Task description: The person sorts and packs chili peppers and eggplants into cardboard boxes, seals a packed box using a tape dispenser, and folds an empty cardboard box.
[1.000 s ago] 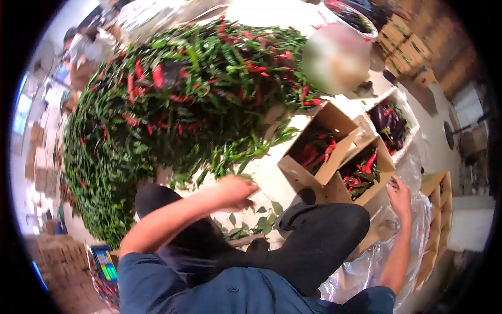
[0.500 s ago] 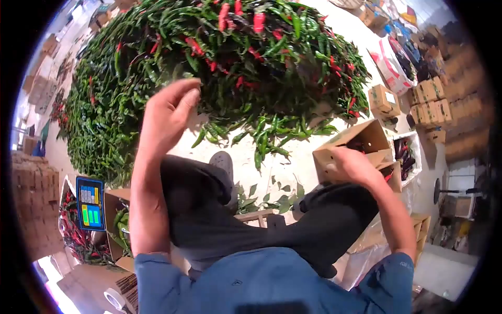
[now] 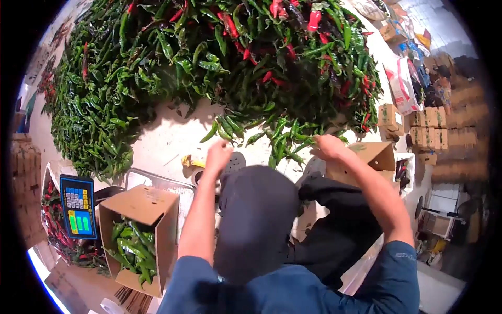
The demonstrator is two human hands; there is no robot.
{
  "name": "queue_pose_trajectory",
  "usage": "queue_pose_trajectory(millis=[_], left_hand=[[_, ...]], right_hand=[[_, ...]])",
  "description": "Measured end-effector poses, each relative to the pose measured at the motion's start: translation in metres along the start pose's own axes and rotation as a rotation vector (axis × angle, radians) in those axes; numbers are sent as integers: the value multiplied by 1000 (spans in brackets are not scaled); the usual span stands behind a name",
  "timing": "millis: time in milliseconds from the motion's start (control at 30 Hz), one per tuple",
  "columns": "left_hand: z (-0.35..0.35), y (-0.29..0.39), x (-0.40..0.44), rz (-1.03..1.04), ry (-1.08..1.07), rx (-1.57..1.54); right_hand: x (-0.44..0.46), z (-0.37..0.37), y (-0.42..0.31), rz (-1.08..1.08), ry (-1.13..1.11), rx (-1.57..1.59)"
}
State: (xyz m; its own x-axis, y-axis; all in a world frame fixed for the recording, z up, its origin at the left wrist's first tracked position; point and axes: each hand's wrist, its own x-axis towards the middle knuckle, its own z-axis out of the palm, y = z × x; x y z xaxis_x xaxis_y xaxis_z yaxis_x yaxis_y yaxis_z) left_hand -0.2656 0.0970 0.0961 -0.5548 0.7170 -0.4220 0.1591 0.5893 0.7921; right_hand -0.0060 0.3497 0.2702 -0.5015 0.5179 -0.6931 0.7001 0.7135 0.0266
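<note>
Low over the floor, my left hand [image 3: 218,156] has its fingers curled in beside a few loose green peppers [image 3: 226,127]; whether one is between them is hidden. My right hand [image 3: 330,147] reaches in from the right, thumb and fingers slightly apart, at the edge of a small cluster of green peppers [image 3: 285,138]. Behind both hands rises a big heap of green peppers [image 3: 157,63] with some red ones mixed in. Close under my right forearm stands an open cardboard box [image 3: 374,154].
On my left, another cardboard box [image 3: 170,225] holds green peppers beside a scale display [image 3: 78,206]. A sack of red peppers [image 3: 52,209] stands behind the display. Stacked cartons [image 3: 431,118] are at the right. My raised knee [image 3: 256,220] lies between my arms.
My left hand has come down from the heap toward the floor peppers. My right hand has left the box at the right and moved to the pepper cluster. The view has shifted.
</note>
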Motion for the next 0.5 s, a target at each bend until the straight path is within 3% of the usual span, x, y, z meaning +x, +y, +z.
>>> queue_pose_trajectory(millis=[100, 133, 200, 267, 300, 333, 367, 400, 500], left_hand=[[40, -12, -34, 32, -165, 59], [54, -25, -36, 40, -258, 75], [61, -36, -39, -64, -369, -19], [64, -27, -37, -76, -234, -20], [66, -27, -38, -91, -158, -9], [73, -40, -37, 83, -141, 30], [84, -55, -34, 164, -103, 64], [83, -46, -35, 148, -96, 70], [97, -58, -34, 197, -85, 172]], right_hand=[[99, 44, 18, -13, 150, 268], [121, 47, 14, 125, 172, 461], [195, 88, 31, 151, 326, 626], [248, 108, 29, 252, 488, 788], [292, 136, 45, 273, 392, 926], [317, 152, 45, 367, 422, 971], [324, 149, 42, 441, 486, 774], [309, 119, 24, 664, 388, 958], [323, 130, 24, 604, 422, 979]])
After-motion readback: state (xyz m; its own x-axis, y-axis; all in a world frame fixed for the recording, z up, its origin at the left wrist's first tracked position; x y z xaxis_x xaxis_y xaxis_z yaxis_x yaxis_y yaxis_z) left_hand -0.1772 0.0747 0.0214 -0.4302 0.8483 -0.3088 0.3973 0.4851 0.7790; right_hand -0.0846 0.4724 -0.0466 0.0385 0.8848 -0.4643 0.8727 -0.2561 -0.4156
